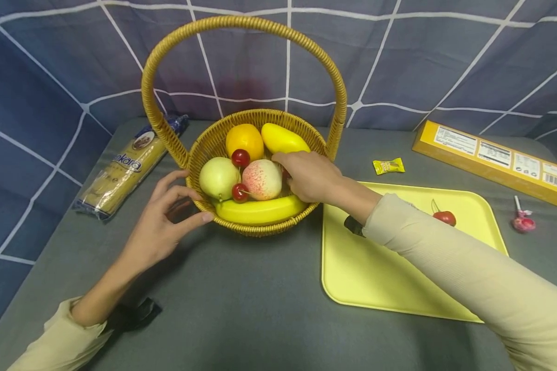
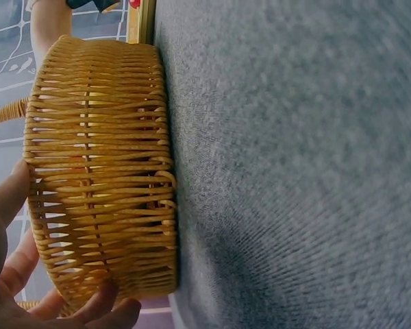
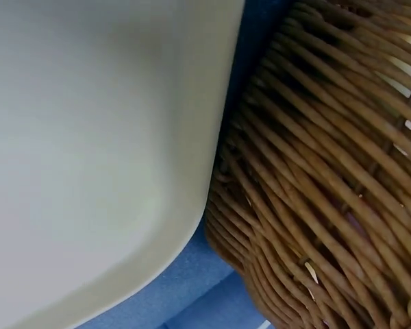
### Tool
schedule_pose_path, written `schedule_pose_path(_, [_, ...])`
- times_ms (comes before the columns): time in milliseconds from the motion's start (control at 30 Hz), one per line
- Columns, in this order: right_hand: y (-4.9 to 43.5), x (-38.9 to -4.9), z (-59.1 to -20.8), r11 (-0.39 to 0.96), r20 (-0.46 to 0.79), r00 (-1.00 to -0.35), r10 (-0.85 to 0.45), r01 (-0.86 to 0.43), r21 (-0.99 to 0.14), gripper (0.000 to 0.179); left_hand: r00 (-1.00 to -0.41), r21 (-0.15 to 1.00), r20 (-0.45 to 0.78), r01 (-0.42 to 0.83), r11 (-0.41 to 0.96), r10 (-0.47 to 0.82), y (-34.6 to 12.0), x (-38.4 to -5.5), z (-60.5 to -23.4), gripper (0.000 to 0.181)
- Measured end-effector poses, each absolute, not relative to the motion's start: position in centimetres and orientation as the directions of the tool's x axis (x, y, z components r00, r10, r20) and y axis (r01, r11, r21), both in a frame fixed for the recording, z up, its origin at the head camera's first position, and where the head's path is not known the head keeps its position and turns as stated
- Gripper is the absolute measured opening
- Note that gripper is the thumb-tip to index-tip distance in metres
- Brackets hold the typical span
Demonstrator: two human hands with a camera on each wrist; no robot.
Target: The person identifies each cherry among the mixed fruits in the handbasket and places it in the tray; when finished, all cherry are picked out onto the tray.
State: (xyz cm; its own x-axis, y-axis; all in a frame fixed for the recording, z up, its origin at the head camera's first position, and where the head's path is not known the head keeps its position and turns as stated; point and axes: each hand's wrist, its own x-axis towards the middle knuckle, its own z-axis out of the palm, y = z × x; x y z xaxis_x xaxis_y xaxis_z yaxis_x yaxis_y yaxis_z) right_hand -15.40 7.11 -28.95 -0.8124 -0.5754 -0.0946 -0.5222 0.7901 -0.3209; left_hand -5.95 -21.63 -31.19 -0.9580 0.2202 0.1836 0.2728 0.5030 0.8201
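Note:
A woven wicker basket [image 1: 255, 228] with a tall arched handle stands on the grey table. It holds a green apple-like fruit [image 1: 218, 178], an orange [image 1: 244, 141], a peach [image 1: 262, 180], a mango [image 1: 284, 139], a banana [image 1: 260, 211] and two cherries, one a dark red cherry [image 1: 241, 158]. My left hand [image 1: 160, 221] holds the basket's left side, its bent fingers and thumb at the rim. Reaching inside over the right rim, my right hand [image 1: 311, 175] pinches a red cherry [image 1: 285, 174], mostly hidden by the fingers. The right wrist view shows only the basket wall [image 3: 329, 171], not the hand.
Right of the basket lies a yellow tray [image 1: 376, 273] bearing another cherry [image 1: 444, 217]. Beyond it are a small yellow candy wrapper [image 1: 389, 166], a long yellow box [image 1: 496, 159] and a lollipop [image 1: 523, 221]. A pasta packet [image 1: 125, 170] lies at the left.

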Motion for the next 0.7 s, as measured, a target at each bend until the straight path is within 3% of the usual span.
schedule_pose_path(300, [7.5,-15.0,-28.5,0.78,-0.036,-0.822,-0.569,-0.524,-0.342,0.029,-0.957,0.819,0.19,0.278,0.502,0.22,-21.5,-6.0,-31.2,0.027])
schedule_pose_path(500, [8.2,-13.5,-27.8,0.758,0.094,-0.819,-0.566,-0.562,-0.331,0.018,-0.956,0.823,0.193,0.281,0.493,0.223,-21.5,-6.0,-31.1,0.027])
schedule_pose_path(700, [9.4,-11.9,-27.0,0.67,0.254,-0.793,-0.554,-0.606,-0.428,0.022,-0.956,0.823,0.193,0.28,0.494,0.22,-21.5,-5.9,-31.1,0.027])
